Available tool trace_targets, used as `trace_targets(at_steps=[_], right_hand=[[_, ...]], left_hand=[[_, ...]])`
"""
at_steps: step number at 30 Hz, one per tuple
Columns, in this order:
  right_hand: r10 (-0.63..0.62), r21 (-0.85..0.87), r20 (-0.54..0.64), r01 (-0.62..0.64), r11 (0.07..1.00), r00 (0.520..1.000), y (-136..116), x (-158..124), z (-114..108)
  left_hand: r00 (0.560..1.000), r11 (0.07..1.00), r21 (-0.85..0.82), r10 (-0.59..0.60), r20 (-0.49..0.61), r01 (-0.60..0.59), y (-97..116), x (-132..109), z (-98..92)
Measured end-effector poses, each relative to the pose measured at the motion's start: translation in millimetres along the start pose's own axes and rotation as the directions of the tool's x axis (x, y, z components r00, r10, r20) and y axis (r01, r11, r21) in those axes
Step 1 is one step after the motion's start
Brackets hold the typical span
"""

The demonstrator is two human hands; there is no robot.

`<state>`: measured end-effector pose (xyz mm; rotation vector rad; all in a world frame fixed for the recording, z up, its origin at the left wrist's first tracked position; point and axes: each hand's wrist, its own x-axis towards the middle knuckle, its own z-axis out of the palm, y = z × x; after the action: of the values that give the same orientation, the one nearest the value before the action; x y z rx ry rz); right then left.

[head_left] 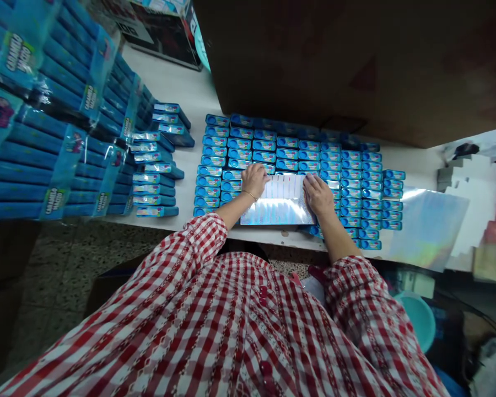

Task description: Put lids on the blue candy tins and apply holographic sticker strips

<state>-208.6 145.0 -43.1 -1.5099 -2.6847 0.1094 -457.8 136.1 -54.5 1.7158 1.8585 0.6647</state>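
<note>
A shiny silver sheet (279, 207) with a row of short lines along its far side is between my two hands, over rows of small blue boxes (287, 153). My left hand (255, 181) grips its far left corner, fingers bent. At the far right corner my right hand (318, 194) holds the edge, with fingers bent over the top and the thumb hidden. The sheet covers the boxes beneath it, so I cannot tell whether it rests on them. The blue boxes around it stand in close columns with their printed ends up.
Large wrapped packs of blue boxes (66, 127) are piled at the left, beside a shorter row of loose boxes (155, 182). A big brown carton (334, 60) stands behind. More shiny sheets (427, 226) lie at the right, above a turquoise bowl (417, 320).
</note>
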Motion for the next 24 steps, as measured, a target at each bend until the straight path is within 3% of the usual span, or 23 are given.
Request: trace_targets(at_steps=[6, 13, 19, 24], right_hand=[[0.123, 0.010, -0.089, -0.122, 0.992, 0.988, -1.6, 10.7, -10.9], [-0.011, -0.046, 0.013, 0.011, 0.999, 1.000, 7.2, 20.2, 1.0], [-0.030, -0.063, 0.014, 0.031, 0.998, 0.999, 5.6, 3.9, 7.9], [0.030, 0.018, -0.018, -0.029, 0.999, 0.999, -0.3, 6.5, 7.7]], left_hand=[[1.000, 1.000, -0.006, 0.001, -0.013, -0.001, 0.2, -1.1, -0.5], [1.000, 1.000, -0.005, -0.008, 0.001, 0.008, 1.2, -1.4, -0.7], [1.000, 1.000, 0.005, 0.013, 0.003, -0.013, -0.4, -0.9, 1.1], [1.000, 1.000, 0.015, 0.020, -0.008, -0.020, 0.4, -1.3, 0.8]])
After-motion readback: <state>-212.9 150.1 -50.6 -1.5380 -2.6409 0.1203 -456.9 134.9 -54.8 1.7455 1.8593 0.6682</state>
